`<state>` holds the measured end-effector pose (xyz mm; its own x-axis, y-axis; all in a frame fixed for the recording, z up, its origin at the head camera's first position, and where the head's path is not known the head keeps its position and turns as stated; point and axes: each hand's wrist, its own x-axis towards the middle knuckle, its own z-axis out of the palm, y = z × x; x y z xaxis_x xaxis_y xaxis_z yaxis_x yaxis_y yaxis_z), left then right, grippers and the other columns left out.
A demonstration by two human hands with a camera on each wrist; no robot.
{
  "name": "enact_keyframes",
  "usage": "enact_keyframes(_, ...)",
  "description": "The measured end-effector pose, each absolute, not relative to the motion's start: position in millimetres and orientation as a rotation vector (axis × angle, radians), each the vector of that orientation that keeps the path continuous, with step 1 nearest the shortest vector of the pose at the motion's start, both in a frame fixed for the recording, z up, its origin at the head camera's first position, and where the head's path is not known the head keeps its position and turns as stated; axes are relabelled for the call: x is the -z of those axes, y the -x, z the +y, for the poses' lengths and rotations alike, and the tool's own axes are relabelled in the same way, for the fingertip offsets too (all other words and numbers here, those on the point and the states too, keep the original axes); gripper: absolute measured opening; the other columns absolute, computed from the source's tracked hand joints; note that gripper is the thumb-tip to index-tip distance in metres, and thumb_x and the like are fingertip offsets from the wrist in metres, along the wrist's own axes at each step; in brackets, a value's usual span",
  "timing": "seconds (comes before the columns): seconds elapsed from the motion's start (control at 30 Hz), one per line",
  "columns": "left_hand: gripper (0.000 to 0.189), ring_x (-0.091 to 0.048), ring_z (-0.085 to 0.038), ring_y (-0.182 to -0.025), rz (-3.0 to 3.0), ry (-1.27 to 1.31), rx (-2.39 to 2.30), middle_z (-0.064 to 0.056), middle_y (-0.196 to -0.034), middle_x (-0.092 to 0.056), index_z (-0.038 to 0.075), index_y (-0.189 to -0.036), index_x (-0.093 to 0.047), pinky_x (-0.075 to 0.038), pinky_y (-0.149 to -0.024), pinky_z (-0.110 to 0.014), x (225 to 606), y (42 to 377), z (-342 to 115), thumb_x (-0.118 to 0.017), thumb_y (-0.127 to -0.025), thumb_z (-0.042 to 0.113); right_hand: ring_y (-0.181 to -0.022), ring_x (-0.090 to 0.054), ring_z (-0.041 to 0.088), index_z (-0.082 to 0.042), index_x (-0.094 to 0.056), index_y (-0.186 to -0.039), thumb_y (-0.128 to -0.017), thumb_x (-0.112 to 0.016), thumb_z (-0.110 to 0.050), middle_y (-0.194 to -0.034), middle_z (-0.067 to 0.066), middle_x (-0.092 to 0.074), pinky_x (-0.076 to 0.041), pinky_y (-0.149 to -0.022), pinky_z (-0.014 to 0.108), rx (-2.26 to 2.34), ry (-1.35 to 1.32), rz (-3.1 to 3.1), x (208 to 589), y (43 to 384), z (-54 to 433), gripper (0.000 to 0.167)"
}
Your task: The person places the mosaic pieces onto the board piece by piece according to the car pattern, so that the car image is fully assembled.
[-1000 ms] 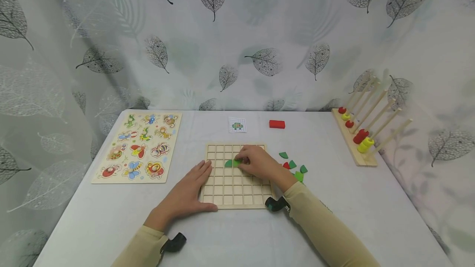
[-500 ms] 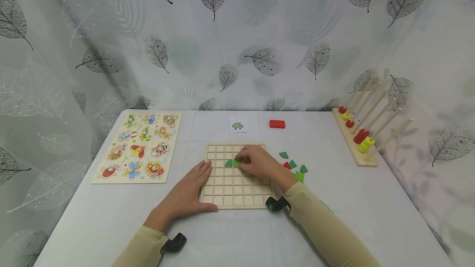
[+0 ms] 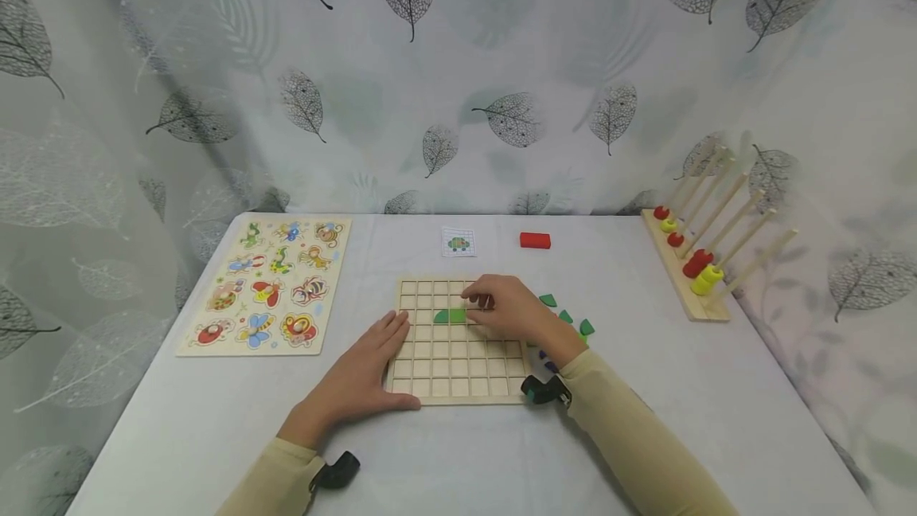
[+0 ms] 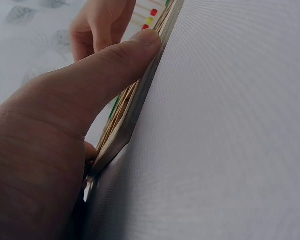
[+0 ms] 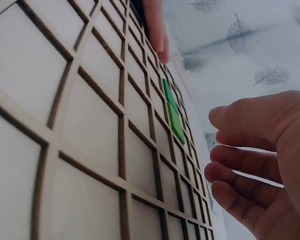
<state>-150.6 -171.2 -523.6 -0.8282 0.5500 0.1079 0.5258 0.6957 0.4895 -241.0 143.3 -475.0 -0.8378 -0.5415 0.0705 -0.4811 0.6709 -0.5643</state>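
A wooden grid board (image 3: 458,369) lies on the white table. Two pieces sit side by side in its cells: a dark green quarter-circle (image 3: 441,316) and a light green square (image 3: 458,315). My left hand (image 3: 364,373) rests against the board's left side, its fingers extended on the edge and the thumb (image 4: 130,50) along the near rim. Just right of the square, my right hand (image 3: 510,309) hovers over the board with loosely bent fingers. Nothing shows between those fingers in the right wrist view, where the light green square (image 5: 176,122) stands apart from them.
Loose green pieces (image 3: 587,327) and dark purple ones (image 3: 550,366) lie right of the board, partly behind the right forearm. Beyond it are a picture card (image 3: 458,250) and a red block (image 3: 535,240). An insect puzzle (image 3: 268,317) lies left; a peg stand (image 3: 691,297) stands right.
My right hand has let go of the light green square and drawn slightly to the right, so the square shows in its cell. The left hand has not moved.
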Motion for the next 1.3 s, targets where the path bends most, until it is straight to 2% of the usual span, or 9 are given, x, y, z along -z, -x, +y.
enact_keyframes(0.2,0.131,-0.014,-0.029,-0.166,2.844,-0.897,-0.8,-0.008,-0.18,-0.021,0.005,-0.172,-0.028,-0.027,-0.129,-0.054,523,149,-171,-0.076,-0.079,0.085,-0.093,-0.063,0.013,-0.009,-0.079,-0.125,-0.099,-0.081,-0.021,-0.104,-0.005,-0.072,-0.057,-0.082,0.034,0.9,0.885,2.804,468,240,150,0.029)
enact_keyframes(0.4,0.132,-0.014,-0.029,-0.166,2.852,-0.9,-0.789,-0.008,-0.18,-0.02,0.005,-0.172,-0.028,-0.027,-0.129,-0.054,523,150,-171,-0.077,-0.078,0.085,-0.099,-0.065,0.017,-0.008,-0.079,-0.125,-0.099,-0.082,-0.022,-0.112,0.0,-0.074,-0.058,-0.089,0.038,0.908,0.838,2.794,461,240,157,0.03)
enact_keyframes(0.5,0.132,-0.014,-0.029,-0.166,2.852,-0.907,-0.788,-0.008,-0.18,-0.02,0.005,-0.172,-0.028,-0.026,-0.129,-0.054,522,151,-172,-0.078,-0.078,0.084,-0.101,-0.065,0.016,-0.009,-0.079,-0.126,-0.099,-0.082,-0.022,-0.113,-0.002,-0.074,-0.058,-0.092,0.039,0.904,0.803,2.803,458,240,164,0.029)
enact_keyframes(0.63,0.132,-0.014,-0.029,-0.166,2.854,-0.913,-0.789,-0.008,-0.18,-0.021,0.004,-0.171,-0.028,-0.027,-0.129,-0.054,522,151,-171,-0.078,-0.078,0.083,-0.101,-0.065,0.017,-0.009,-0.079,-0.126,-0.099,-0.082,-0.021,-0.113,-0.002,-0.074,-0.058,-0.092,0.04,0.894,0.768,2.836,454,241,173,0.029)
enact_keyframes(0.8,0.131,-0.015,-0.031,-0.166,2.857,-0.911,-0.798,-0.01,-0.179,-0.022,0.003,-0.171,-0.029,-0.027,-0.129,-0.055,521,150,-172,-0.079,-0.079,0.081,-0.101,-0.065,0.022,-0.006,-0.079,-0.125,-0.1,-0.081,-0.019,-0.113,0.004,-0.075,-0.059,-0.093,0.045,0.902,0.764,2.863,446,241,185,0.029)
enact_keyframes(1.17,0.131,-0.015,-0.03,-0.166,2.846,-0.9,-0.805,-0.009,-0.18,-0.021,0.004,-0.171,-0.029,-0.027,-0.128,-0.055,521,150,-172,-0.079,-0.078,0.081,-0.099,-0.066,0.023,-0.003,-0.078,-0.125,-0.097,-0.083,-0.014,-0.115,0.009,-0.077,-0.06,-0.091,0.045,0.919,0.737,2.944,434,242,206,0.03)
enact_keyframes(1.3,0.131,-0.016,-0.03,-0.166,2.843,-0.899,-0.811,-0.009,-0.18,-0.021,0.004,-0.171,-0.029,-0.027,-0.129,-0.055,521,149,-171,-0.08,-0.078,0.08,-0.1,-0.066,0.024,-0.005,-0.079,-0.124,-0.098,-0.083,-0.016,-0.113,0.006,-0.076,-0.061,-0.09,0.046,0.894,0.68,2.962,434,242,212,0.029)
